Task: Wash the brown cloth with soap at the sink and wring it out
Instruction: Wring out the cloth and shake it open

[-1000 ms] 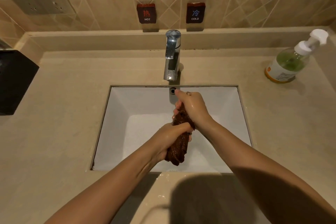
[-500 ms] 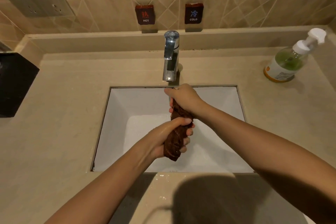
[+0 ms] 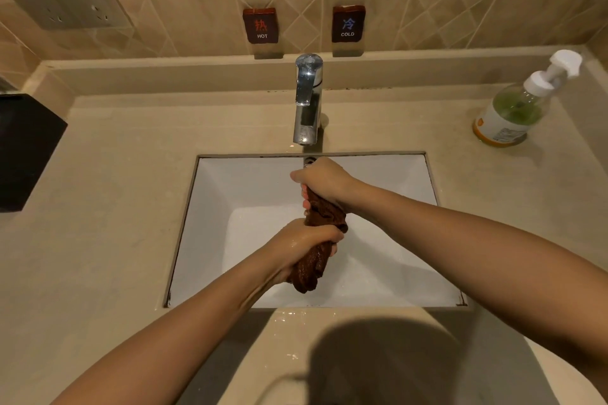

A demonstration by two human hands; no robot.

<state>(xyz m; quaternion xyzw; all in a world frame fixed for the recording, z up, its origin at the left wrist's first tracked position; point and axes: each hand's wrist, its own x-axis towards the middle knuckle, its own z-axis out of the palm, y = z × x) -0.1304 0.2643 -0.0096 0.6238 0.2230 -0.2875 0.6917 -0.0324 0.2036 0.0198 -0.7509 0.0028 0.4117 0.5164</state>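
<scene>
Head view: gripping cloth [image 3: 309,270] over sink [image 3: 250,194], long axis 12-to-6. Fisted round 12 o'clock end with right hand [image 3: 324,179], nearer 6 o'clock stretch with left hand [image 3: 302,240].

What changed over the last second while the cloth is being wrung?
The right hand turned over at the wrist and shifted slightly toward the tap, twisting the cloth. More cloth now shows between the hands. The left hand barely moved. Nothing was taken or let go: both hands grip the cloth over the sink. The soap bottle is unchanged.
</scene>
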